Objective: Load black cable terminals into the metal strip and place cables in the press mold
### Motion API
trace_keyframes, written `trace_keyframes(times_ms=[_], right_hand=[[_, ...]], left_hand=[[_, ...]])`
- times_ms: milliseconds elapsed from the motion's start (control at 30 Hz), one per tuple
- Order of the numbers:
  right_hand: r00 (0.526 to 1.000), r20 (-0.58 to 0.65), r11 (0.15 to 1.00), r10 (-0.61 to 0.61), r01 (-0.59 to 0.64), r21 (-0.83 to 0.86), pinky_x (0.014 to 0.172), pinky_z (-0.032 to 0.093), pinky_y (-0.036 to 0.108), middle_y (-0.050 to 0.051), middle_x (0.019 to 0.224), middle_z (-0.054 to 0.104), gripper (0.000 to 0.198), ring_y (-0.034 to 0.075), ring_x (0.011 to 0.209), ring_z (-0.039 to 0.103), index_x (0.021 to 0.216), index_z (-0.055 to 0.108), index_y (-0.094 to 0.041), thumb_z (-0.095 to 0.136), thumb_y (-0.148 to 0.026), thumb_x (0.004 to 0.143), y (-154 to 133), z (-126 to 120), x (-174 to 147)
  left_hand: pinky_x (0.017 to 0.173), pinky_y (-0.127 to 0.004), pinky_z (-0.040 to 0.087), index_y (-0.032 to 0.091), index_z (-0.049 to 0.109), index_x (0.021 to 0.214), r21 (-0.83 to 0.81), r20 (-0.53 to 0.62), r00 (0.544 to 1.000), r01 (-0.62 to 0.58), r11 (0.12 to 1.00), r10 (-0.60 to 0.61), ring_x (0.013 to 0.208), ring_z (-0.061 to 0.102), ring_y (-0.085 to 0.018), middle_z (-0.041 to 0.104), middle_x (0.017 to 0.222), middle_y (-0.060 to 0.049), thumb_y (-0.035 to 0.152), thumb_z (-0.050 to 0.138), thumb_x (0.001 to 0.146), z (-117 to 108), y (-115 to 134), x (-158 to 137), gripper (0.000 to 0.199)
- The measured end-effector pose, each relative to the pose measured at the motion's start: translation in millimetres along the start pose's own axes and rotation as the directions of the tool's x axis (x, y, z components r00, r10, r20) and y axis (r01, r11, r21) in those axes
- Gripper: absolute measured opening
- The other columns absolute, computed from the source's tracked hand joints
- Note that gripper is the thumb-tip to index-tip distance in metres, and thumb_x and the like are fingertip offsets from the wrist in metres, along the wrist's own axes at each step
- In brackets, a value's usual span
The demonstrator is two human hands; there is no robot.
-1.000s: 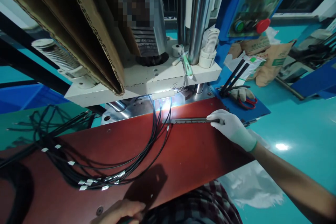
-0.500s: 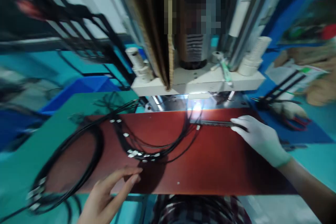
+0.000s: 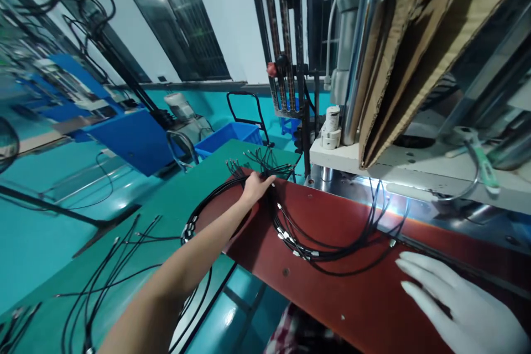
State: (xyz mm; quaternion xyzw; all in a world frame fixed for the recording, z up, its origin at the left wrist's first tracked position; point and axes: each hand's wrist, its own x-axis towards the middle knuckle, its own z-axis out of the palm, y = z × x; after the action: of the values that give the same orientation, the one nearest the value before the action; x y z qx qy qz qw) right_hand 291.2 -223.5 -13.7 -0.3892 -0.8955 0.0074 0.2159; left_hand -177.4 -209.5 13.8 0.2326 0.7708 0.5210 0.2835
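My bare left hand (image 3: 256, 187) reaches across to the far left end of the red-brown board (image 3: 352, 298). Its fingers close round a bundle of black cables (image 3: 232, 183) near their loose ends; the fingertips are partly hidden. My right hand (image 3: 460, 301), in a white glove, hovers over the board at the right, fingers stretched and holding nothing. Just beyond it a long dark strip-like tool (image 3: 443, 261) lies along the board. Between the hands curves a second set of black cables (image 3: 332, 254) with small white tags, its ends running under the press.
The press (image 3: 348, 159) stands behind the board, with folded cardboard (image 3: 398, 77) and a green-handled tool (image 3: 483, 168) on its white plate. More black cables (image 3: 97, 282) lie on the green table (image 3: 166, 257) at left. A blue bin (image 3: 232, 135) is beyond.
The view has swung left. My left hand has moved from the board's front edge out to the cables at its far left. My right hand has let go of the long strip-like tool.
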Motion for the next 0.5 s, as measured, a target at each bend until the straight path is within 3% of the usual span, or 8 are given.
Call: trace_keyframes(times_ms=[100, 233, 367, 500], right_hand=[[0.992, -0.033, 0.980, -0.124, 0.117, -0.163, 0.064, 0.058, 0.026, -0.014, 0.120, 0.062, 0.033, 0.012, 0.091, 0.068, 0.117, 0.062, -0.037, 0.043, -0.047, 0.092, -22.9, -11.3, 14.4], [0.976, -0.074, 0.968, -0.207, 0.193, -0.161, 0.065, 0.059, 0.025, -0.014, 0.116, 0.063, 0.034, 0.011, 0.090, 0.068, 0.111, 0.065, -0.034, 0.037, -0.044, 0.096, -38.6, -24.7, 22.1], [0.968, -0.041, 0.957, -0.249, 0.240, -0.163, 0.076, 0.060, 0.026, -0.011, 0.120, 0.062, 0.033, 0.012, 0.099, 0.067, 0.116, 0.064, -0.032, 0.040, -0.039, 0.095, -39.7, -28.4, 13.5], [0.977, -0.011, 0.976, -0.211, 0.211, -0.047, 0.080, 0.060, 0.023, -0.010, 0.118, 0.064, 0.030, 0.011, 0.096, 0.067, 0.115, 0.064, -0.035, 0.043, -0.038, 0.094, -44.8, -41.6, 8.4]], left_hand=[[0.079, -0.027, 0.048, 0.011, 0.053, 0.069, 0.090, -0.023, 0.997, 0.069, 0.994, -0.067, 0.111, 0.056, -0.031, 0.063, 0.088, -0.013, 0.009, 0.080, 0.056, 9.0, 10.3, 29.9, 0.030], [0.066, -0.026, 0.049, 0.010, 0.053, 0.071, -0.008, 0.044, 0.989, 0.142, 0.990, -0.142, 0.073, 0.059, -0.014, 0.058, 0.072, -0.003, 0.013, 0.066, 0.078, 5.1, 17.3, 27.1, 0.015], [0.053, -0.021, 0.043, 0.010, 0.050, 0.073, -0.277, 0.176, 0.982, 0.111, 0.954, -0.064, 0.051, 0.046, -0.007, 0.049, 0.061, -0.001, 0.007, 0.046, 0.086, -20.6, 36.6, -13.2, 0.013], [0.053, -0.016, 0.042, 0.011, 0.055, 0.098, -0.540, 0.218, 0.957, -0.044, 0.840, 0.190, 0.052, 0.045, -0.005, 0.050, 0.068, 0.001, 0.012, 0.043, 0.088, -56.5, 73.4, -80.7, 0.016]])
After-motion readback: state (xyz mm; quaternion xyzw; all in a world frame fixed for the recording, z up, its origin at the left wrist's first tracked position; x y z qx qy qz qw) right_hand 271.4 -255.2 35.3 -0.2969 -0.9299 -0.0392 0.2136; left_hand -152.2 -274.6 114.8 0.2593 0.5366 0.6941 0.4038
